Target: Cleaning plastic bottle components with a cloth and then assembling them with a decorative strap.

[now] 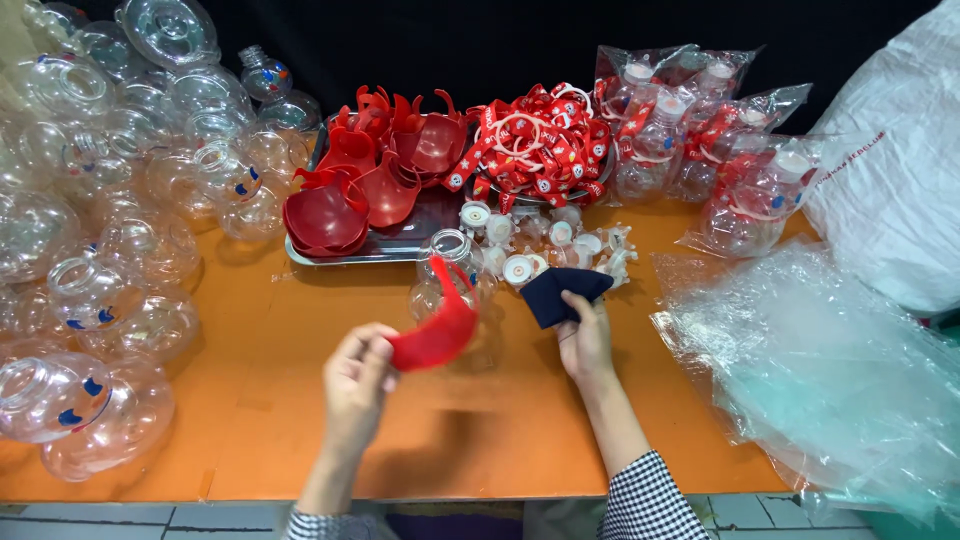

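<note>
My left hand (357, 375) pinches a red cap (437, 328) by its near edge, fingers closed on it, the cap curving up and away toward one o'clock from my knuckles. Just behind the cap, at twelve o'clock of it, stands a clear jar (450, 262) on the orange worktop (270, 400); I cannot tell whether cap and jar touch. My right hand (585, 340) is at three o'clock of the cap, near but apart, and it grips a dark blue cloth (562, 293), which pokes out at eleven o'clock from my fingers.

Containers now. At eleven o'clock sits a metal tray (400, 245) holding a pile of red caps (365, 180), nested and tumbled together. At twelve o'clock a heap of red straps (535, 145) with white rings lies just beside that pile. Between the straps and my right hand lies a scatter of small white lids (530, 245).

At one o'clock, bagged jars (700, 140) lean together, each with straps inside its clear bag. Far to nine and ten o'clock, empty clear jars (100, 250) are heaped along the worktop's edge. At three o'clock lies a stack of clear plastic bags (810, 370), and behind it, at two o'clock, a big white sack (895, 150).
</note>
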